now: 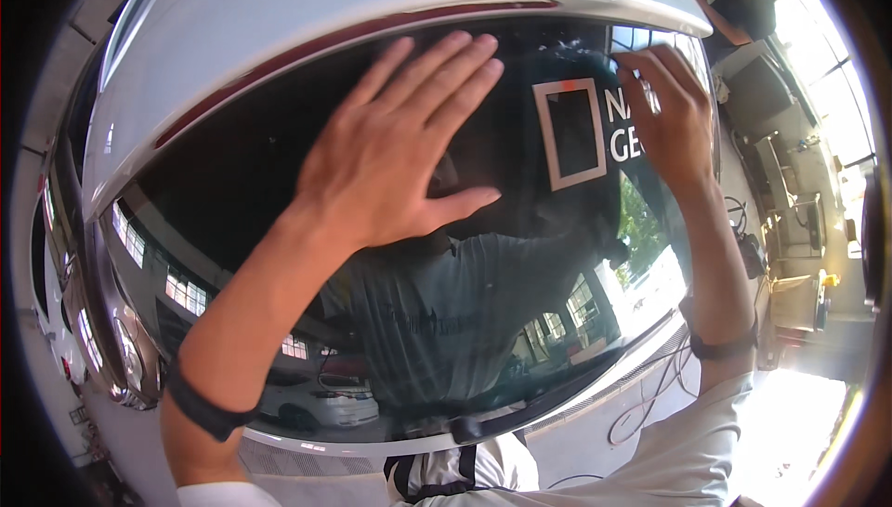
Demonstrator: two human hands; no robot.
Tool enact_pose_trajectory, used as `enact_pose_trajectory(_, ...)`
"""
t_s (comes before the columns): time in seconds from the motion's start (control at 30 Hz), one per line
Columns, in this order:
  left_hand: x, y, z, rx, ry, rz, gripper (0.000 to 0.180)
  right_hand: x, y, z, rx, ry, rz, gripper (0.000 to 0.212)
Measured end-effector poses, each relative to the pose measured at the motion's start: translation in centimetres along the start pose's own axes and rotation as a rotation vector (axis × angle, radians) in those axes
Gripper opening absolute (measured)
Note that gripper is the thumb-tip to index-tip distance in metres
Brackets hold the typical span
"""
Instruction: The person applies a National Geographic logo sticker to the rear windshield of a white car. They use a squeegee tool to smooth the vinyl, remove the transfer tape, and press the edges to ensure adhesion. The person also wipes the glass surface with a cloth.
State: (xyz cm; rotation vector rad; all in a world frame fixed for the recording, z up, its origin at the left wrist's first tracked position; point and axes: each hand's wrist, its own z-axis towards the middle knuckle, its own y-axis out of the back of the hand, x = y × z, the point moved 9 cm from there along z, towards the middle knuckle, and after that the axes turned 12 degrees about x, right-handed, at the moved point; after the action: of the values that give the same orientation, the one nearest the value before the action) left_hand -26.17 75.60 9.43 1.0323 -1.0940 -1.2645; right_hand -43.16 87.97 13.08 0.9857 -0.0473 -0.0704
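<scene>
A dark, curved rear window [307, 154] of a silver-white car fills the middle of the view. My left hand [390, 149] is spread over the glass with its fingers stretched and thumb out, holding nothing; whether the palm touches is unclear. At the upper right, my right hand [671, 112] has bent fingers close to the glass, partly covering white lettering [618, 126]. What those fingers hold, if anything, cannot be made out. Left of the lettering is a pale pinkish rectangular frame decal [550, 140] with a red spot on its top edge. Whitish smears show above it.
The car's roof edge with a red light strip [372, 35] curves above the window. A wiper pivot [466, 429] sits at the lower edge. A cable [632, 419] loops on the floor at right. Another person [743, 10] is at the top right, near workshop furniture [799, 302].
</scene>
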Motion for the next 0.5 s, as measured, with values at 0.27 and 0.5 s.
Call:
enact_pose_trajectory(0.27,0.0,-0.2,-1.3,0.116,0.088,0.049,0.097,1.8,-1.5,1.0,-0.062,0.302,0.002,0.029)
enact_pose_trajectory(0.5,-0.2,-1.0,-1.1,0.131,0.093,0.065,0.096,1.4,-2.0,0.1,-0.07,0.301,-0.03,0.029)
